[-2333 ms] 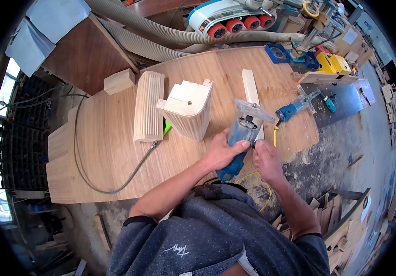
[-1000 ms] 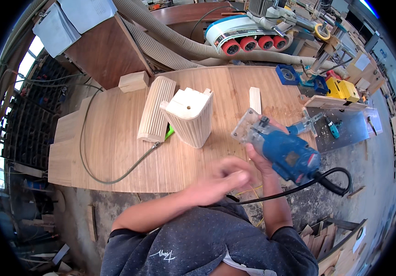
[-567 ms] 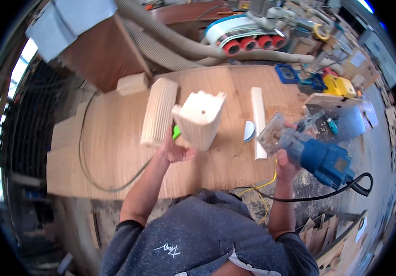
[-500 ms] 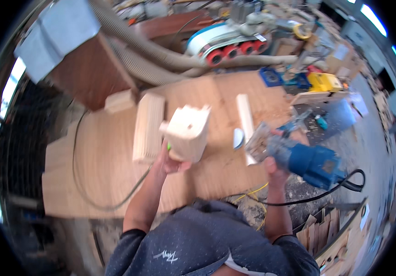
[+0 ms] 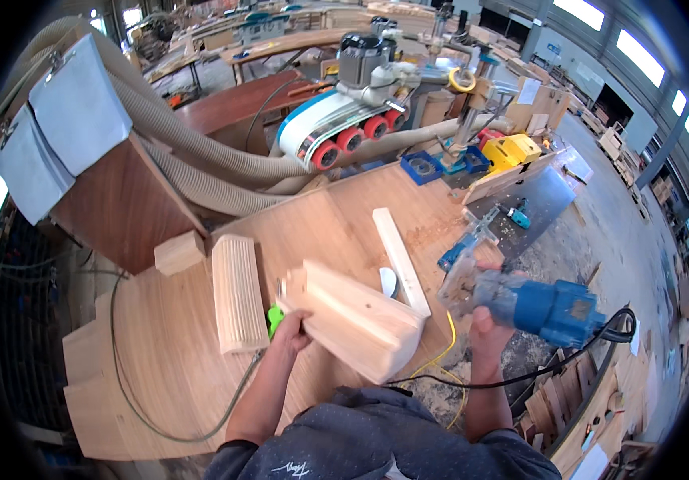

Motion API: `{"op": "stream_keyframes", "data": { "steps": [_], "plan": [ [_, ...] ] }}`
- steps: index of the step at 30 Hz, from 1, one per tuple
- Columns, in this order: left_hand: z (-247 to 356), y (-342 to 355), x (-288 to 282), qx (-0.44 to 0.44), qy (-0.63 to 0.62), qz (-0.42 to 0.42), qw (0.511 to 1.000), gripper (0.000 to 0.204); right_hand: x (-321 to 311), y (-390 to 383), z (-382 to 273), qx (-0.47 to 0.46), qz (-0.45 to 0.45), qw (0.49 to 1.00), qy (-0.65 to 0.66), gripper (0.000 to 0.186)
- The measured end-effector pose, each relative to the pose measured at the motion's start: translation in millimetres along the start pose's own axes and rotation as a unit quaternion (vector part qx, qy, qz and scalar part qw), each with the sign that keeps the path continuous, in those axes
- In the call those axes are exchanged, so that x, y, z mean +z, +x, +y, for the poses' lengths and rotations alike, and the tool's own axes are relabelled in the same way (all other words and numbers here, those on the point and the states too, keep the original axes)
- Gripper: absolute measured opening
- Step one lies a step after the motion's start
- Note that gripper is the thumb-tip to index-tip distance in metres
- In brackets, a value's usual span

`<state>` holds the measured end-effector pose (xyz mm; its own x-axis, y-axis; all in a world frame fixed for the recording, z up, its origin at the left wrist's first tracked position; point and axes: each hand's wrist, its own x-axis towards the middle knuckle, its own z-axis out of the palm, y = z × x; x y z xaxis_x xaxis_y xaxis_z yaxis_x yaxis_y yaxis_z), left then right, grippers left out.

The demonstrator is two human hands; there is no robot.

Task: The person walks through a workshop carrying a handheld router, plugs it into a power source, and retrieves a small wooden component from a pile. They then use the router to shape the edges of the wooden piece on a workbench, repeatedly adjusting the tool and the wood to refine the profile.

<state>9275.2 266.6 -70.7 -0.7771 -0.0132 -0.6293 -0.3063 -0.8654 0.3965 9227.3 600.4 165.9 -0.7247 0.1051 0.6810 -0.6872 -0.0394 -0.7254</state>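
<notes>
My left hand (image 5: 290, 333) grips the near left end of a pale wooden block (image 5: 360, 320), which is tilted above the table. My right hand (image 5: 490, 328) is closed around a blue trim router (image 5: 548, 308) with a clear base, held up off the table's right edge. Beside my left hand a bright green fitting (image 5: 275, 318) shows at the end of a thin hose (image 5: 124, 340). Left of it lies a ribbed wooden piece (image 5: 237, 292). A narrow wooden strip (image 5: 400, 260) lies ahead, with a small whitish half-round piece (image 5: 388, 282) beside it.
A small wood block (image 5: 179, 253) sits at the table's left, by a brown panel (image 5: 124, 212). Behind the table (image 5: 160, 360) are thick ribbed ducts (image 5: 224, 188) and a belt sander (image 5: 336, 128). At right are blue trays (image 5: 422, 168), a yellow tool (image 5: 512, 150) and the router's black cord (image 5: 536, 374).
The wooden block has turned from roughly upright to lying slantwise, its far end now pointing lower right. My view has tilted up and shows more of the workshop. The router stays in my right hand.
</notes>
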Motion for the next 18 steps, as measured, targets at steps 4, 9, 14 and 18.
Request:
{"op": "stream_keyframes", "data": {
  "steps": [4, 9, 14, 18],
  "plan": [
    [14.3, 6.4, 37.3, 0.116, 0.122, 0.01, 0.986, 0.032, -19.3, -2.8, 15.9, -0.019, -0.003, 1.0, -0.009, 0.084],
    [47.7, 14.7, 52.1, 0.284, 0.247, -0.105, 0.92, 0.024, 0.6, -8.9, 3.2, 0.034, 0.005, 0.997, 0.074, 0.089],
    [66.4, 4.9, 65.5, 0.314, 0.319, -0.164, 0.879, 0.027, -1.0, -12.3, 14.8, 0.044, -0.016, 0.997, 0.063, 0.089],
    [62.3, 17.6, 57.5, 0.297, 0.337, -0.161, 0.879, 0.031, 1.9, -10.4, 27.2, 0.051, -0.044, 0.995, 0.074, 0.087]
  ]
}}
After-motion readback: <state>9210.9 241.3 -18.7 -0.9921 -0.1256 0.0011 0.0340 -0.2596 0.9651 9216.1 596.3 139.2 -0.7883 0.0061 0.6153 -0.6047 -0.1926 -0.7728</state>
